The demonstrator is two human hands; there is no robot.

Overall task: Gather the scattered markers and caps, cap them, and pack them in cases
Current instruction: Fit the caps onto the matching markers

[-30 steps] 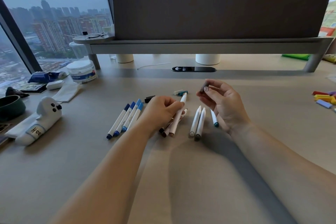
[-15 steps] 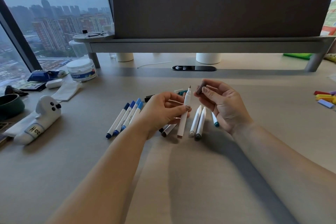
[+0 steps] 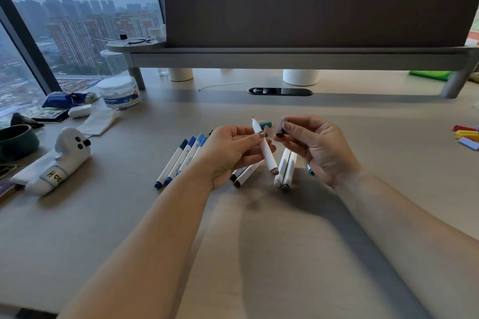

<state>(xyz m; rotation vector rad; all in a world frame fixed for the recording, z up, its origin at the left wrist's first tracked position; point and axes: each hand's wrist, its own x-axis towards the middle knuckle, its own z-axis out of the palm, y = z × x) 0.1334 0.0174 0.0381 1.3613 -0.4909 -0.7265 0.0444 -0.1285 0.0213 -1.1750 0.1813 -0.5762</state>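
My left hand (image 3: 233, 153) grips an uncapped white marker (image 3: 267, 153), tip pointing up and away, lifted above the desk. My right hand (image 3: 316, 145) pinches a dark brown cap (image 3: 281, 128) between thumb and fingers, just right of the marker's tip and apart from it. Several blue-capped markers (image 3: 181, 160) lie in a row left of my left hand. Two white markers (image 3: 286, 168) lie below my right hand, and others with dark ends (image 3: 245, 175) lie under my left hand. A teal cap (image 3: 265, 125) lies behind the marker tip.
A white ghost-shaped pencil case (image 3: 59, 163) lies at the left. A plastic tub (image 3: 119, 93), a dark bowl (image 3: 15, 137) and packets sit near the window. Coloured pieces (image 3: 466, 134) lie at the right edge. A shelf riser (image 3: 285, 54) with a divider spans the back.
My left hand picked a white marker off the desk and raised it, tip up, toward the cap. My right hand kept the dark cap and stayed nearly still.
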